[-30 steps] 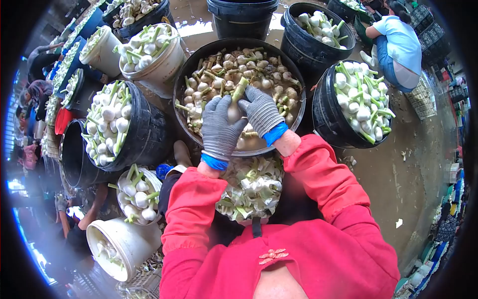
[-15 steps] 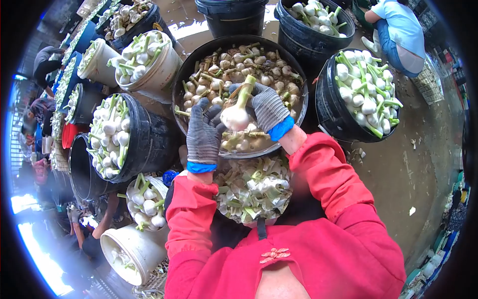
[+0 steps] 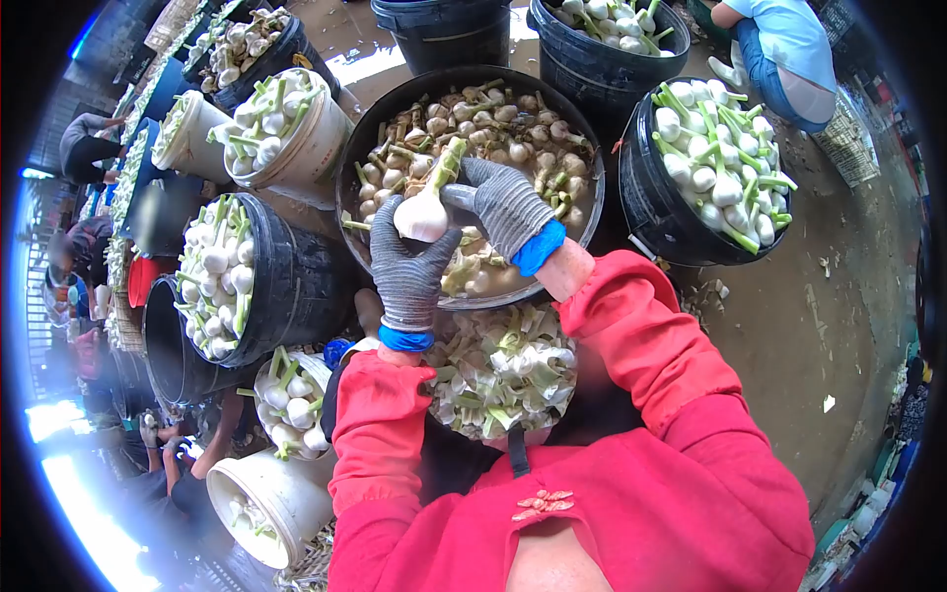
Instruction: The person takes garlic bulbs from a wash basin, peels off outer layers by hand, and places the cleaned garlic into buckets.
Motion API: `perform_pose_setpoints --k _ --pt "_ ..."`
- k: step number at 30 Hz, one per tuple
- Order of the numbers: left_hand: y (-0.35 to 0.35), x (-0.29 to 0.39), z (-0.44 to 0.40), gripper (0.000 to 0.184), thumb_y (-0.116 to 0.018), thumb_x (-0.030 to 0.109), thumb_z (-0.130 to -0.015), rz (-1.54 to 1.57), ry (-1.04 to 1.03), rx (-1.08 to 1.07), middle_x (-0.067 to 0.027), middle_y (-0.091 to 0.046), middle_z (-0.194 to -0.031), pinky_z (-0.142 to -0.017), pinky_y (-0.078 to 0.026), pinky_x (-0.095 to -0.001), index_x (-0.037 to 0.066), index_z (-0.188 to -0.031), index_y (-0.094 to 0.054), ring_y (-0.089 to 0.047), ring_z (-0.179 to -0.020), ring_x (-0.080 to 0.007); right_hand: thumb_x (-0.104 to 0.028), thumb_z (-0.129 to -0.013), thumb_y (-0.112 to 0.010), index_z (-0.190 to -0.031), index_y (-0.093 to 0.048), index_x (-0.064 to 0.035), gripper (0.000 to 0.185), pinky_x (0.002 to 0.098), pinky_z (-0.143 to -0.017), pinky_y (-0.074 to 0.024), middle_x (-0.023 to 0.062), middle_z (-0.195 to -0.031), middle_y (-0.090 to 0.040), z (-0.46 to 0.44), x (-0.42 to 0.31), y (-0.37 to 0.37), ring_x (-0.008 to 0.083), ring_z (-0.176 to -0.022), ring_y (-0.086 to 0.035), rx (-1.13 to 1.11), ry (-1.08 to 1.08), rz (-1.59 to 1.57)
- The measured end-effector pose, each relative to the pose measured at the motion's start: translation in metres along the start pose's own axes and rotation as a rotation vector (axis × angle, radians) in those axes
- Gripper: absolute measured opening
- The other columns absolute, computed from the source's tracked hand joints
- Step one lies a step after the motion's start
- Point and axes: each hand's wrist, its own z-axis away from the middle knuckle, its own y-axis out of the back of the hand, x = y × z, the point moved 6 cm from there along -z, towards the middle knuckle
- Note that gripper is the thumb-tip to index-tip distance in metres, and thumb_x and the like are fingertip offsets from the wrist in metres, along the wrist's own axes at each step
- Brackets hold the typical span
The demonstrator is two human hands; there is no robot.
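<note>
At the left of the frame, a black bucket leans toward you, heaped with trimmed garlic; in the upper left, a cream bucket holds more of the same; in the lower left, a white bucket lies tipped, a few pieces showing inside it. Left of centre, your left hand, in a grey glove with a blue cuff, is closed around a garlic bulb, fingers on one side and thumb on the other; the bulb sits just above the frame's centre, its green stem slanting up and to the right. Behind it, a wide dark basin holds many more bulbs in murky water; below the basin, in the lower centre, is a pile of pale peelings. Your right hand, gloved alike, is beside the stem, its fingers bent; you cannot tell whether they grip it. At the right, another black bucket brims with white garlic; in the upper right, a person in light blue bends low.
</note>
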Motion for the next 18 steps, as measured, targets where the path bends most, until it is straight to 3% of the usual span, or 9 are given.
perform_pose_setpoints --k 3,5,7,8,11,13,14,17,18 --pt "-0.004 0.006 0.000 0.062 -0.079 0.014 -0.069 0.111 0.083 -0.085 -0.0094 -0.054 -0.107 -0.086 -0.048 -0.0328 0.001 -0.119 -0.046 -0.055 -0.098 -0.0180 -0.007 -0.078 -0.060 -0.103 -0.060 0.0003 0.026 0.0310 -0.077 -0.0489 0.0143 -0.094 -0.065 -0.008 0.002 0.006 0.0255 -0.086 -0.062 0.035 0.331 0.471" --pt "-0.008 -0.004 0.005 0.056 -0.076 0.023 -0.073 0.405 0.313 -0.189 -0.0092 -0.056 -0.102 -0.081 -0.050 -0.0343 0.002 -0.117 -0.048 -0.057 -0.092 -0.0189 -0.007 -0.077 -0.058 -0.104 -0.060 0.0003 0.027 0.0319 -0.079 -0.0481 0.0157 -0.097 -0.064 -0.012 0.011 0.010 0.0293 -0.091 -0.061 0.096 0.277 0.338" --pt "-0.014 -0.024 0.017 0.052 -0.072 0.034 -0.078 0.844 0.656 -0.298 -0.0088 -0.058 -0.097 -0.075 -0.052 -0.0359 0.004 -0.115 -0.050 -0.060 -0.086 -0.0202 -0.007 -0.081 -0.058 -0.106 -0.059 0.0002 0.026 0.0283 -0.078 -0.0480 0.0103 -0.096 -0.065 -0.008 0.003 0.009 0.0193 -0.087 -0.061 0.074 0.348 0.447" --pt "-0.012 -0.034 0.018 0.060 -0.067 0.047 -0.078 0.824 0.642 -0.303 -0.0116 -0.059 -0.101 -0.071 -0.052 -0.0408 0.004 -0.115 -0.050 -0.061 -0.086 -0.0265 -0.007 -0.082 -0.058 -0.107 -0.059 0.0000 0.026 0.0274 -0.078 -0.0478 0.0086 -0.096 -0.065 0.000 -0.012 0.004 0.0165 -0.086 -0.061 0.021 0.272 0.354" --pt "-0.015 -0.028 0.012 0.062 -0.066 0.050 -0.078 0.962 0.734 -0.359 -0.0099 -0.058 -0.095 -0.069 -0.052 -0.0386 0.004 -0.116 -0.050 -0.060 -0.082 -0.0249 -0.012 -0.087 -0.059 -0.105 -0.062 -0.0021 0.020 0.0249 -0.073 -0.0477 0.0043 -0.095 -0.065 0.009 -0.022 -0.010 0.0104 -0.082 -0.059 -0.036 0.102 -0.080" --pt "-0.012 -0.035 0.015 0.058 -0.061 0.053 -0.080 0.839 0.722 -0.395 -0.0072 -0.058 -0.091 -0.063 -0.049 -0.0339 0.006 -0.113 -0.051 -0.059 -0.077 -0.0199 -0.015 -0.086 -0.062 -0.098 -0.064 -0.0018 0.018 0.0254 -0.070 -0.0477 0.0039 -0.090 -0.065 0.008 -0.013 -0.001 0.0108 -0.078 -0.059 -0.033 0.032 0.141" --pt "-0.012 -0.025 0.013 0.053 -0.060 0.052 -0.081 0.699 0.666 -0.441 -0.0053 -0.058 -0.088 -0.062 -0.048 -0.0315 0.007 -0.109 -0.054 -0.058 -0.074 -0.0158 -0.017 -0.085 -0.063 -0.095 -0.065 -0.0018 0.019 0.0260 -0.068 -0.0475 0.0035 -0.087 -0.065 0.007 -0.011 0.004 0.0111 -0.077 -0.059 0.002 0.141 0.293" --pt "0.009 -0.024 0.000 0.076 -0.078 0.034 -0.071 -0.224 0.004 0.014 -0.0117 -0.053 -0.115 -0.080 -0.049 -0.0329 -0.003 -0.127 -0.042 -0.057 -0.098 -0.0223 -0.021 -0.083 -0.065 -0.092 -0.065 -0.0001 0.023 0.0274 -0.064 -0.0467 0.0028 -0.080 -0.065 0.008 -0.005 0.010 0.0115 -0.072 -0.058 0.092 0.536 1.021" --pt "0.013 0.025 0.000 0.085 -0.082 0.029 -0.065 -0.610 -0.295 0.050 -0.0163 -0.048 -0.123 -0.091 -0.044 -0.0376 -0.004 -0.130 -0.037 -0.051 -0.110 -0.0272 -0.021 -0.083 -0.065 -0.092 -0.064 0.0003 0.023 0.0263 -0.063 -0.0466 0.0025 -0.080 -0.064 0.002 0.000 0.013 0.0110 -0.071 -0.058 0.175 0.276 0.637"
